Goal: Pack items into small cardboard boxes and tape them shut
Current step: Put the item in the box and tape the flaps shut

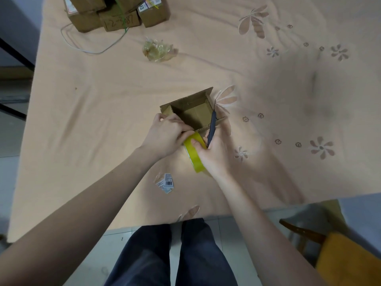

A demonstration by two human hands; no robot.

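Cardboard box [191,112] sits open on the peach flowered sheet [103,100], flaps up, right in the middle of the bed, just past both hands. Left hand [167,135] has its fingertips pinched together at the top edge of the yellow tape roll [194,153], right against the near wall of the box. Right hand [214,153] is wrapped around the roll with the thumb lying across the tape face, and it's also holding a dark blue cutter [212,126] that sticks up across the box's right corner. Farther out: a small barcode label scrap [166,182] near the bed edge, a crumpled wad of clear tape [157,50] beyond the box, and a stack of sealed boxes [117,13] at the far end with a thin white cord [82,48] looping out.
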